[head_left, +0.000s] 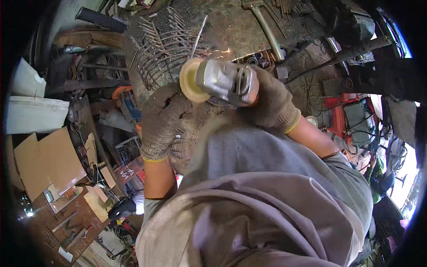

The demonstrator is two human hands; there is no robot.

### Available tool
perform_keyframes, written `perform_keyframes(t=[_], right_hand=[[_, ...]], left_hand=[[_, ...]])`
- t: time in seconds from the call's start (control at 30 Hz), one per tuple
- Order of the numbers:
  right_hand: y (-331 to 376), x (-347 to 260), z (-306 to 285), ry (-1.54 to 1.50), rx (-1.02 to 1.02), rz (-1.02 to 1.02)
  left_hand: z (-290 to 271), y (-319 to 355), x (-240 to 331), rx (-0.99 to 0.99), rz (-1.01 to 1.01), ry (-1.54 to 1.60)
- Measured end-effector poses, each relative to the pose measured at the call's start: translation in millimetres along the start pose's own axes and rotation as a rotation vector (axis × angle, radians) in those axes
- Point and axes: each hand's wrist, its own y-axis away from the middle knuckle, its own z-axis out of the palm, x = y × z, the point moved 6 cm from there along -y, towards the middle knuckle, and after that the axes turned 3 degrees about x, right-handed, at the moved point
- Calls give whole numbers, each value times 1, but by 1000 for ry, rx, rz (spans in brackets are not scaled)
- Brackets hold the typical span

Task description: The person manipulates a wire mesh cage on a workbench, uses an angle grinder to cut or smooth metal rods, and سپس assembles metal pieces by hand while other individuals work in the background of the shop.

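My right hand (273, 100), in a brown knitted glove with a yellow cuff, is closed around the body of an angle grinder (222, 82). The grinder's round yellowish disc (191, 80) points left, toward my left hand (160, 113), which wears a matching glove with curled fingers. A thin, bright metal rod (199, 35) slants up from behind the disc, in line with my left fingers. The disc hides the rod's lower part and the place where it meets the glove. Small orange sparks (227, 52) show just beyond the grinder.
Several bent, ribbed metal bars (162, 51) lie on the worn work surface ahead. A hammer (266, 31) lies at the far right of it. Cardboard (49, 162) stands at the left, above a brown tabletop (44, 227). Red equipment (340, 118) and cables are at the right.
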Motion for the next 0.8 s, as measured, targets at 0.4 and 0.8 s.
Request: perform_keyframes(t=[0.4, 0.8], right_hand=[[3, 13, 2, 150, 103, -28], [-4, 11, -2, 176, 52, -43]], left_hand=[[-3, 0, 3, 6, 0, -146], [-9, 11, 15, 176, 531, -621]])
